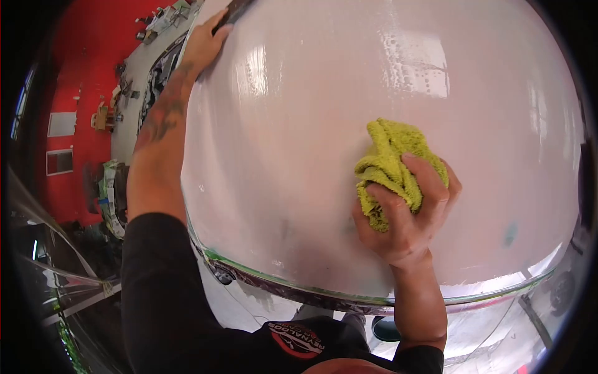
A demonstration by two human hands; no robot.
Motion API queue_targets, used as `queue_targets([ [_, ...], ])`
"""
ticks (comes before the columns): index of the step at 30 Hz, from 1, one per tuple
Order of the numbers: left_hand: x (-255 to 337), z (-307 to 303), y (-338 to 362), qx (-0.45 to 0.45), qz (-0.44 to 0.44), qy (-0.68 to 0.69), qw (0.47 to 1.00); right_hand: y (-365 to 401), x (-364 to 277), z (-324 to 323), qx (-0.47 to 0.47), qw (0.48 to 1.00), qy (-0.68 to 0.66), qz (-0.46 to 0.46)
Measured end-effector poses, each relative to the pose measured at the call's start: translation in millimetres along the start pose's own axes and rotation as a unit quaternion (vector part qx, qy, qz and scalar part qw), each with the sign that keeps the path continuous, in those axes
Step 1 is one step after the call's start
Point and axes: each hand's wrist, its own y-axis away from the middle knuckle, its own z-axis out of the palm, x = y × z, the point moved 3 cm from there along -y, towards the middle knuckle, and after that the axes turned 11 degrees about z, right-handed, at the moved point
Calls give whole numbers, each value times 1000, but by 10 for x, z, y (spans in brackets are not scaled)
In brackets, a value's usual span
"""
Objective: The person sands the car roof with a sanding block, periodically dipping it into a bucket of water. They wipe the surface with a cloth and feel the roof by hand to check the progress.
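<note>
A large glossy pale panel point(299, 137), curved like a car body part, fills most of the view. My right hand point(408, 215) is closed around a crumpled yellow-green cloth point(392, 159) and presses it flat against the panel's right half. My left hand point(204, 43) reaches to the far upper left edge of the panel, fingers resting on the rim next to a dark strip point(233, 11). Whether that hand grips the strip is unclear.
The panel's near edge point(324, 293) carries green masking tape. A red wall point(81, 93) stands at left, with a grey cluttered bench point(134, 68) and taped plastic sheeting point(112, 193) below it. The floor under the panel is pale.
</note>
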Motion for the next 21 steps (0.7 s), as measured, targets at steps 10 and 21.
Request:
queue_targets([
  [10,2134,-761,1787,-138,52,24,989,-11,-12,-50,-1,1000,-13,-11],
  [21,-215,-210,685,-14,-192,-169,967,19,-57,-44,-4,1000,9,-28],
])
